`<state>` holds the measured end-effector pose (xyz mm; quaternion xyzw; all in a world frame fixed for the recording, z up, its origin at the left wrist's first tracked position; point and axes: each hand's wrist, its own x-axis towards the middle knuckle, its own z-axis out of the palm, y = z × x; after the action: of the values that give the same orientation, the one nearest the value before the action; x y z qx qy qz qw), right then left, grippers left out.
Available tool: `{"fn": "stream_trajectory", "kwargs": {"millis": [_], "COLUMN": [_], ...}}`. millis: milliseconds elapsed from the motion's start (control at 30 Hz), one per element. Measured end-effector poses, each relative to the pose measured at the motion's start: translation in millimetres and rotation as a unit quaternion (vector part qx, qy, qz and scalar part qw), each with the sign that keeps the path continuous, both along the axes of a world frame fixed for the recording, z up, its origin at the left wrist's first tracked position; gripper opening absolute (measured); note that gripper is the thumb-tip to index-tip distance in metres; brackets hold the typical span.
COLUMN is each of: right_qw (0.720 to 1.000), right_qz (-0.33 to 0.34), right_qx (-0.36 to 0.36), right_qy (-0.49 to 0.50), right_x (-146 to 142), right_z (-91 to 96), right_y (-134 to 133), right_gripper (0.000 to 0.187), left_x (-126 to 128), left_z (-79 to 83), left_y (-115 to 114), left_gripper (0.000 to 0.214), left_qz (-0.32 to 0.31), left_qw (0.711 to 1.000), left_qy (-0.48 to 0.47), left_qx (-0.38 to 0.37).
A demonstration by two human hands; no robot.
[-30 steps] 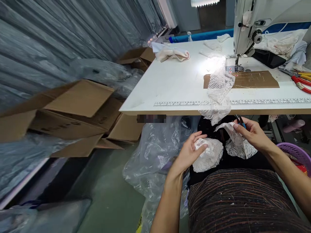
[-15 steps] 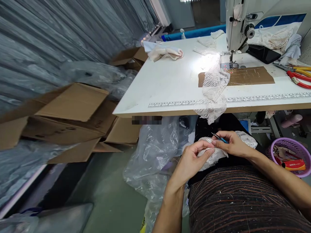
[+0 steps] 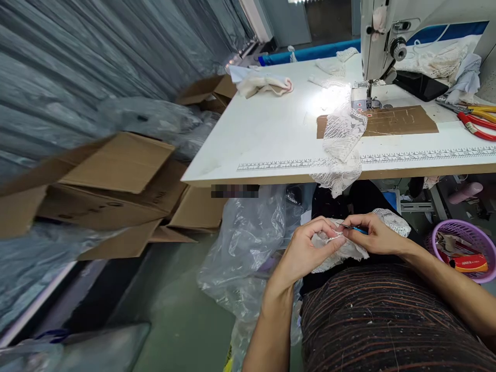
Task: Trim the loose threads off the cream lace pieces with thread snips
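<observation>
- While both hands work over the lap, the front edge of the white tabletop (image 3: 271, 134) runs just beyond them, leaving a pocket of room between that edge and the torso.
- To the left, green floor (image 3: 182, 299) opens between a flattened-out cardboard box (image 3: 118, 160) and crinkled clear plastic (image 3: 248, 232), which bunches near the left forearm; a purple basket (image 3: 431, 245) stands past the right wrist.
- The left hand (image 3: 306, 250) pinches the white lace (image 3: 321, 264) between thumb and fingers; the lace lies gathered on the black-clad lap, thin, openwork and crumpled.
- The right hand (image 3: 375, 235) grips slim blue-handled snips (image 3: 360, 230), their dark points against the lace, the fingertips of both hands nearly meeting.
- Another lace piece (image 3: 393, 222) shows behind the right hand, and a scalloped lace strip (image 3: 343, 134) hangs over the table edge, crossing a brown flat patch (image 3: 406, 121) near the sewing machine (image 3: 375, 46).
- One second ago the hands were well apart; now they are together, and more of the basket shows.
</observation>
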<state>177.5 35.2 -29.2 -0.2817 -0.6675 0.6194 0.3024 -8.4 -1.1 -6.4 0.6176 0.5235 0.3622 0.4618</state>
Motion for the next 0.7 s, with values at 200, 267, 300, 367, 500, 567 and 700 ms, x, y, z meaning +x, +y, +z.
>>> {"fn": "stream_trajectory", "kwargs": {"millis": [200, 267, 300, 367, 500, 567, 700], "right_qw": [0.999, 0.999, 0.999, 0.999, 0.999, 0.999, 0.998], "right_qz": [0.028, 0.038, 0.040, 0.040, 0.028, 0.021, 0.010], "right_qx": [-0.014, -0.020, -0.020, -0.014, 0.003, 0.005, 0.009], "right_qy": [-0.014, -0.019, -0.022, -0.028, -0.039, -0.047, -0.064], "right_x": [2.5, 3.3, 3.8, 4.6, 5.1, 4.9, 4.8], "right_z": [0.4, 0.0, 0.0, 0.3, 1.0, 1.1, 1.3], "right_y": [-2.3, -1.2, -0.5, 0.6, 1.2, 1.0, 0.9], "right_gripper": [0.030, 0.034, 0.035, 0.038, 0.037, 0.035, 0.033], "left_x": [-1.5, -3.2, -4.1, -6.0, -8.1, -7.9, -6.0], "left_z": [-4.5, -4.8, -5.2, -6.5, -9.3, -9.9, -9.8], "left_y": [-0.5, -1.1, -1.4, -1.8, -2.5, -3.1, -4.5], "left_gripper": [0.034, 0.038, 0.038, 0.036, 0.031, 0.030, 0.033], "left_qz": [0.049, 0.050, 0.048, 0.041, 0.046, 0.050, 0.065], "left_qw": [0.989, 0.984, 0.984, 0.985, 0.988, 0.987, 0.984], "left_qy": [-0.092, -0.120, -0.129, -0.133, -0.129, -0.134, -0.143], "left_qx": [-0.108, -0.118, -0.115, -0.099, -0.075, -0.072, -0.080]}}
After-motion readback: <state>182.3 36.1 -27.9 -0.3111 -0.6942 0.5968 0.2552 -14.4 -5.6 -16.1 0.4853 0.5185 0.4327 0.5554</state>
